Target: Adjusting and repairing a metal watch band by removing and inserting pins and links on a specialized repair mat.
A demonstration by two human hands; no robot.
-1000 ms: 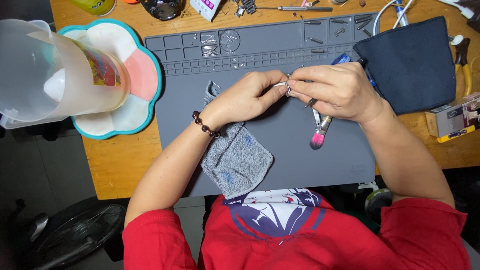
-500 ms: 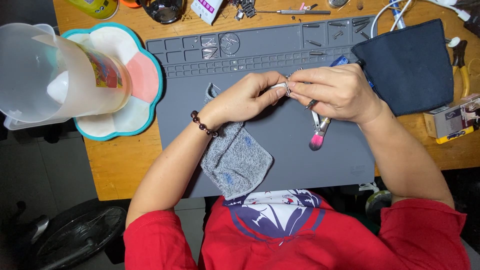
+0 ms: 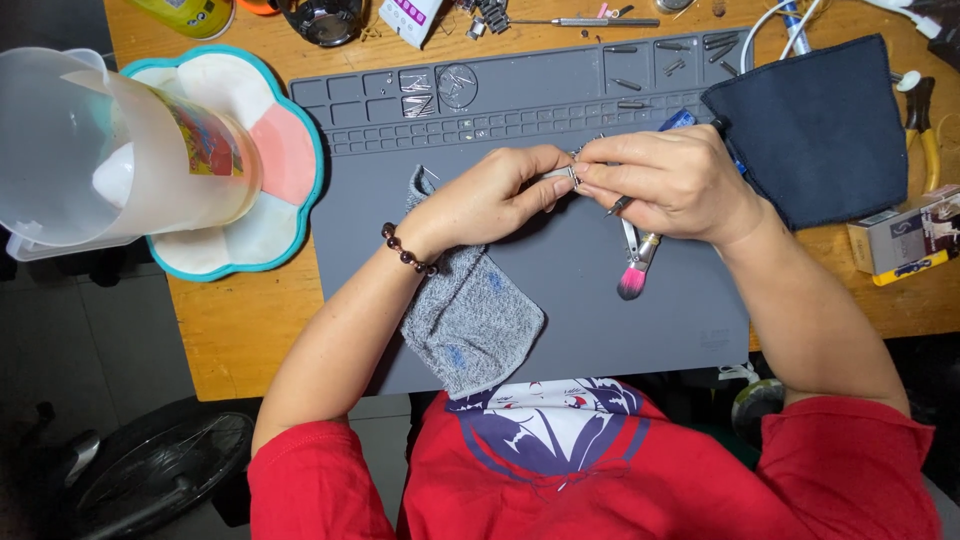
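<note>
The two hands met over the middle of the grey mat (image 3: 520, 260), fingertip to fingertip. Between them sat a small silver metal piece (image 3: 572, 176) — too tiny to tell just what it was. The left hand (image 3: 490, 200) pinched it from the left side with thumb and first finger. The right hand (image 3: 668, 182) pinched it from the right side, fingers curled tight. Both hands touched the piece, so neither was nearer; it lay right where they joined, with its long side running left to right, from one hand to the other.

The right hand also had a little brush (image 3: 636, 268) tucked under its fingers. The brush's pink tip pointed down toward the person, away from the piece.

A grey cloth (image 3: 470, 320) lay on the mat under the left wrist, which wore a dark bead bracelet (image 3: 405, 255). A dark blue cloth (image 3: 815, 130) lay just to the right of the right hand. Far off to the left stood a clear plastic jug (image 3: 110, 150) on a flower-shaped tray (image 3: 290, 180) — well apart from the hands.
</note>
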